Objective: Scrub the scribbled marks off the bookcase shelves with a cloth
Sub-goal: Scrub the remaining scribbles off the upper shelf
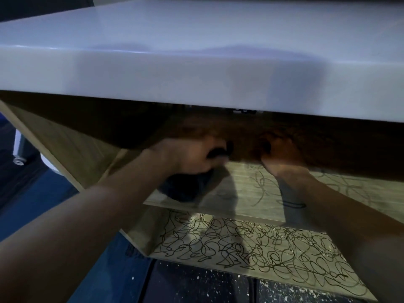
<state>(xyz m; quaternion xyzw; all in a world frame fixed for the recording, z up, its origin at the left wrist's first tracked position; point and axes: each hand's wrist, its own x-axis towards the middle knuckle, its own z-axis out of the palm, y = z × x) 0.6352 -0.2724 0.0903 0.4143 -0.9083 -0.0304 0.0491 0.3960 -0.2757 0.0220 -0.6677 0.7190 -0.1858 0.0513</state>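
I look down over the white top (196, 88) of a wooden bookcase. My left hand (188, 156) reaches in under the top and grips a dark cloth (185, 189) that hangs onto the upper shelf (251, 193). That shelf carries thin scribbled lines, mostly on its right part. My right hand (282, 154) is in the dark under the top; its fingers are hidden in shadow. The lower shelf (251, 248) is thickly covered with black scribbles.
The bookcase's left side panel (65, 145) slopes down to the left. Below lies a dark blue floor (109, 281) with white specks. A grey leg with a caster (18, 158) stands at far left.
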